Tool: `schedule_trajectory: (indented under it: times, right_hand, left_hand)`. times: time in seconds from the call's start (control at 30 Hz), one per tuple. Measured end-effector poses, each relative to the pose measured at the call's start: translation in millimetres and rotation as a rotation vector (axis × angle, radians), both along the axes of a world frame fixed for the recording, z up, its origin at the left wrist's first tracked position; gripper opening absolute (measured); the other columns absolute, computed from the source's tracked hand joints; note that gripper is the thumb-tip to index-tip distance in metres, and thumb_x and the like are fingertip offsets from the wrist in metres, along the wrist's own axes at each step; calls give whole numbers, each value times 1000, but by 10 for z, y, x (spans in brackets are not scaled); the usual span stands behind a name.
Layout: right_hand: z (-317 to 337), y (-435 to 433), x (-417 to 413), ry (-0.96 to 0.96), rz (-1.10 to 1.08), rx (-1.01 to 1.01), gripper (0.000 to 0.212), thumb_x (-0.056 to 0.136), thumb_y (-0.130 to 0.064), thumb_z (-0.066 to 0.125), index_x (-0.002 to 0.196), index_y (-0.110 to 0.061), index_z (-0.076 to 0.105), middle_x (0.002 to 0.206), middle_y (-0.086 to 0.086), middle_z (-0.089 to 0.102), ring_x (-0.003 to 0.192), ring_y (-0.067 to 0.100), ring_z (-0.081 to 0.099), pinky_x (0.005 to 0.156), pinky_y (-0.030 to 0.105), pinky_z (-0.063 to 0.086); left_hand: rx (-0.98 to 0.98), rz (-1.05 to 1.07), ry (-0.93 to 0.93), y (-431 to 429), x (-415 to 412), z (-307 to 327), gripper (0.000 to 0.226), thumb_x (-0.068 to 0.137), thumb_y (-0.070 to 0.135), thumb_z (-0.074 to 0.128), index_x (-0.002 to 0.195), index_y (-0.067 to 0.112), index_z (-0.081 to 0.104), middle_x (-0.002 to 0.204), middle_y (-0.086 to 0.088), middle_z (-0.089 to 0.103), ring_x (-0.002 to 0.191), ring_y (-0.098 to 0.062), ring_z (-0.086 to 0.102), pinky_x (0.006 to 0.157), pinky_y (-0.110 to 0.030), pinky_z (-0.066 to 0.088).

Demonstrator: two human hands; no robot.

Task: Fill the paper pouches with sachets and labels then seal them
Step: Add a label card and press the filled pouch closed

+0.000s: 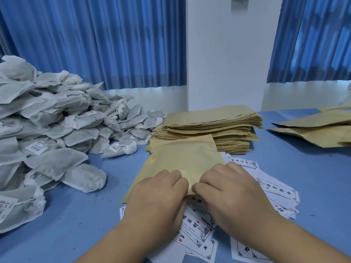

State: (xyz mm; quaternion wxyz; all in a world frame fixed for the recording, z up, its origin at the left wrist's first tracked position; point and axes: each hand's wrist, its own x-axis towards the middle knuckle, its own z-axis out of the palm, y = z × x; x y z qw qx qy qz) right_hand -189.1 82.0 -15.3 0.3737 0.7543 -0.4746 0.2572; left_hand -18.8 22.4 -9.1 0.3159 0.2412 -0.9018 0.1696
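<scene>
A blue table (284, 168) carries everything. The landmark is the tall stack of flat tan paper pouches (218, 126) at its middle. Left of that stack, and touching its edge, a big heap of whitish fabric sachets (47, 114) with barcode tags spreads to the table's left border. In front of the stack lies a single tan pouch (182, 160), its far end leaning on the stack. Under and beside that pouch, nearer than the stack, white printed labels (275, 188) are scattered. Right of the stack, well apart, lie more tan pouches (319, 130).
</scene>
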Motion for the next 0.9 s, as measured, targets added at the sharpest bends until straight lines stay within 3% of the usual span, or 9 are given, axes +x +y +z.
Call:
schedule_trajectory:
  times: [0.27,0.37,0.5,0.57,0.63,0.7,0.77,0.83,0.9]
  right_hand:
    - [81,60,-65,-114,86,-28,15,77,-1,65,71,-13,72,67,1,60,60,25,53,54,34,41]
    - [54,54,-78,-214,147,127,23,90,-32,59,79,-18,74,75,-6,62,73,17,56,66,32,42]
    - [91,74,-154,-833,191,266,45,85,-68,44,101,-35,68,105,-18,55,106,-2,50,86,7,37]
    - [137,36,-237,-1215,150,240,49,76,-74,46,99,-36,67,96,-20,55,93,-4,55,81,12,41]
    - [187,-13,-324,-1687,140,425,69,65,-79,54,105,-25,67,90,-7,58,75,9,60,71,30,49]
    - [211,-18,-367,-1994,276,792,80,61,-74,59,116,-16,63,95,11,60,75,27,62,66,41,55]
    - [200,18,-323,-2033,474,1097,66,79,-60,62,124,-13,58,97,16,64,77,33,66,65,42,56]
    - [210,58,-245,-1987,665,1161,54,83,-34,66,128,-9,53,98,17,68,77,33,68,64,40,56]
    - [221,86,-187,-1950,747,1067,52,76,-13,63,126,-5,52,104,16,69,81,31,69,67,41,57]
  left_hand:
    - [-56,2,24,6,-39,16,20,76,25,47,63,18,61,62,3,53,50,-20,50,35,-26,33]
    - [-57,1,30,-25,-4,23,15,69,21,46,59,16,56,61,3,49,49,-20,47,35,-25,29]
    - [-46,14,111,-56,68,39,12,72,18,55,62,13,58,64,1,50,53,-22,46,36,-27,28]
    - [-55,20,158,-58,86,60,15,75,18,54,64,11,62,66,0,53,53,-22,47,36,-27,28]
    - [-71,8,175,-57,84,68,18,76,16,49,67,10,64,69,-1,56,55,-22,48,35,-28,29]
    - [-116,-24,165,-56,66,47,16,70,8,49,69,10,65,71,-1,57,60,-21,44,34,-28,30]
    - [-174,-52,149,-58,36,6,15,63,-2,57,69,9,66,71,-3,59,65,-20,40,36,-28,31]
    - [-208,-72,152,-65,23,-24,17,61,-2,63,72,9,66,72,-4,60,67,-21,39,39,-28,31]
    - [-223,-127,173,-105,39,-42,14,72,4,59,84,12,60,76,-5,61,70,-22,42,44,-29,33]
